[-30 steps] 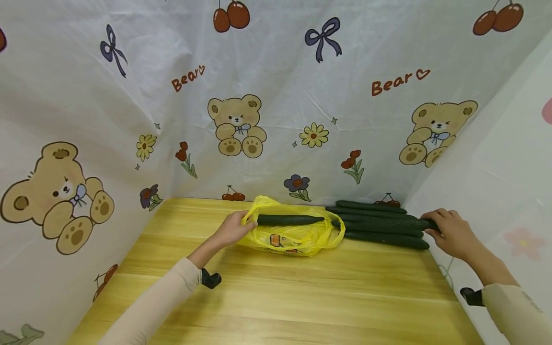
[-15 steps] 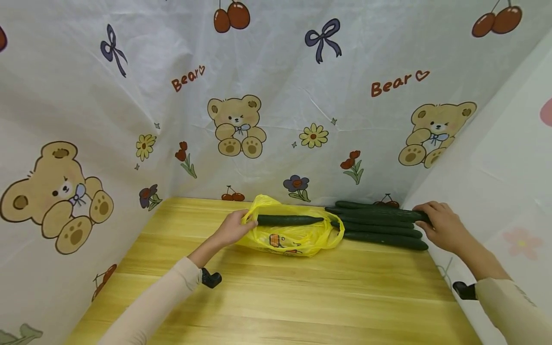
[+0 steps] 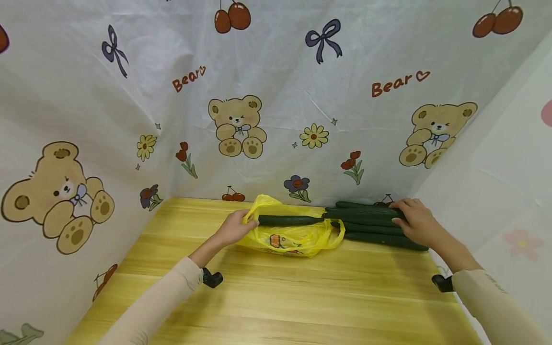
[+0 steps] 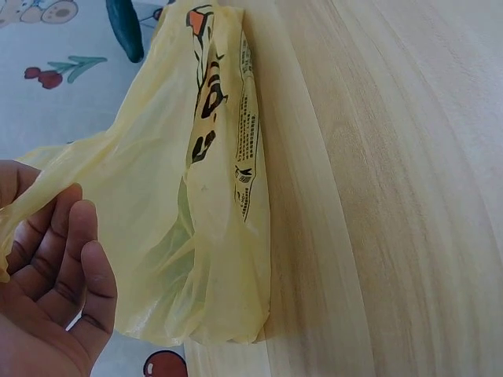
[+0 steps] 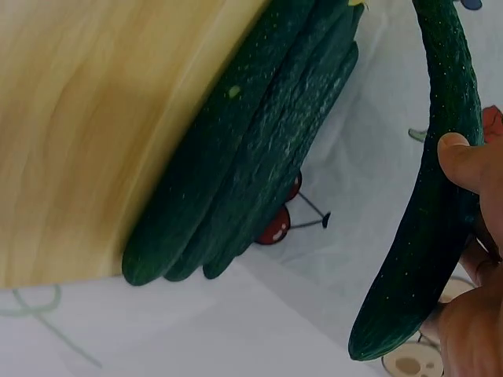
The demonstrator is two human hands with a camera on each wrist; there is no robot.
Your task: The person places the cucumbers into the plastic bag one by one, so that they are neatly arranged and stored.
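Note:
My left hand grips the left edge of the mouth of a yellow plastic bag at the back of the table. Inside the open bag lies a dark green cucumber. In the left wrist view, thin yellow film passes between my fingers and thumb. My right hand holds another cucumber near one end, thumb on its side. That cucumber is raised, its far tip close to the right end of the bag's mouth. Several more cucumbers lie side by side beneath it.
The wooden table runs forward from a cloth backdrop printed with bears and flowers. A white cloth wall stands close on the right. One bag handle loop sags towards the cucumber pile.
My right hand has lifted a cucumber off the pile and carried it leftwards to the bag. My left hand and the bag have stayed put.

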